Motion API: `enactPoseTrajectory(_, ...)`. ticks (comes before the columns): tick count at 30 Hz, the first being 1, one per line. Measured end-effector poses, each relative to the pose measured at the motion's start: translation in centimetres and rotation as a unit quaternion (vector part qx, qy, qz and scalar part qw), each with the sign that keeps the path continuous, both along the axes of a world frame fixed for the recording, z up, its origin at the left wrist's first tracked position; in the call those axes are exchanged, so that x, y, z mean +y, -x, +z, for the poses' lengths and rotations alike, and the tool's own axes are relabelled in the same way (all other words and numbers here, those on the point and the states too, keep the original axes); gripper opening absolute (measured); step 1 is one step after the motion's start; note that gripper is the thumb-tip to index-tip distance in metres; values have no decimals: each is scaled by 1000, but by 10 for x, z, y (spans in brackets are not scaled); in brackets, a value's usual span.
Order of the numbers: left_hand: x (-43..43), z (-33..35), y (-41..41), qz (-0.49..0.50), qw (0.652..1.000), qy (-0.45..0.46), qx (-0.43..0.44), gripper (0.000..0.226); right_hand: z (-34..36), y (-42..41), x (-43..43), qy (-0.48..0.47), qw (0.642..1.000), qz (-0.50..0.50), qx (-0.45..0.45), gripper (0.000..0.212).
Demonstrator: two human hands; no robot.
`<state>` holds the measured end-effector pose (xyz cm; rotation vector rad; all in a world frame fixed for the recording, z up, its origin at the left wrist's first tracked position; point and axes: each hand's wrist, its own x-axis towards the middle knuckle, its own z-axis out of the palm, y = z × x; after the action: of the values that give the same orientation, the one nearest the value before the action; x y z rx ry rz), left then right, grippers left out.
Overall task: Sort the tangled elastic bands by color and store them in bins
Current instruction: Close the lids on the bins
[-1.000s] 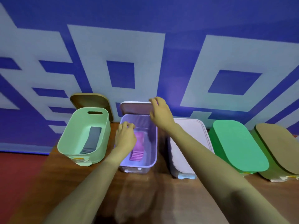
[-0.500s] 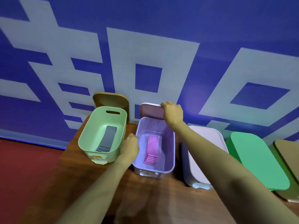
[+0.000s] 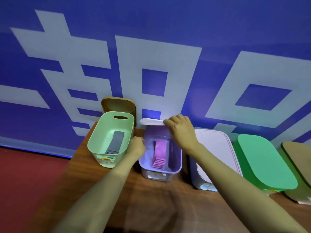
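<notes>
So, the person stands at a wooden tabletop (image 3: 151, 207) pushed against a blue wall (image 3: 168, 22) printed with large pale characters, both arms reaching forward. The right hand (image 3: 180, 130) is clasped round the right end of a pale lid (image 3: 151, 121), fingers curled over its edge. It holds the lid above the far end of the lilac bin (image 3: 161, 171), where it shows almost edge-on. The left hand (image 3: 137, 146) sits at that bin's left rim with its fingers curled in. From where I stand I cannot tell whether it actually grasps the rim or only rests against it.

Inside the open lilac bin a neat stack of pink bands (image 3: 159, 153) lies flat along the bottom. Just to its left is a mint-green bin (image 3: 101, 148), also open, with grey bands (image 3: 115, 144) laid lengthwise in it. A brown lid (image 3: 119, 105) leans upright against the wall behind it.

To the right of the lilac bin runs a row of three closed bins. First comes a white bin (image 3: 213, 152) close beside it, then one under a green lid (image 3: 264, 162), and last one under a tan lid (image 3: 299, 158) at the edge of view. Left of the tabletop, red floor (image 3: 25, 182) shows below the wall.
</notes>
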<state>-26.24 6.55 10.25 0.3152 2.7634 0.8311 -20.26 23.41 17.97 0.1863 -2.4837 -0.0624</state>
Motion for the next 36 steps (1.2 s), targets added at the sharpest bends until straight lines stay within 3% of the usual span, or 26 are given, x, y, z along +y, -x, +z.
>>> enactPoseTrajectory(3, -3, 12, -4, 115, 984, -135, -14, 26, -17, -20, -1, -20, 999, 16, -36, 29)
enactPoseTrajectory(6, -3, 17, 0, 236, 914, -316, -90, 29, -32, -33, -3, -22, 997, 38, -70, 32)
enactPoseTrajectory(10, 3, 38, -16, 233, 852, -433, -177, 21, -35, -43, -6, 30, 990, 51, -125, 30)
enactPoseTrajectory(14, 6, 32, -23, 230, 860, -420, -177, 38, -21, -47, 0, 211, 941, 9, -263, 42)
enactPoseTrajectory(17, 6, 25, -29, 235, 858, -419, -181, 38, -20, -43, 3, 423, 873, -73, -232, 40)
enactPoseTrajectory(19, 7, 21, -34, 227, 869, -406, -171, 37, -26, -38, 7, 489, 829, -146, -228, 46)
enactPoseTrajectory(22, 5, 17, -42, 203, 918, -325, -105, 35, -35, -37, 9, 535, 773, -191, -283, 57)
enactPoseTrajectory(27, -4, -9, -53, 165, 960, -220, -50, 36, -53, -42, 8, 520, 773, -215, -294, 51)
enactPoseTrajectory(36, -3, -28, -62, 129, 977, -171, -21, 49, -74, -49, 8, 472, 793, -229, -311, 51)
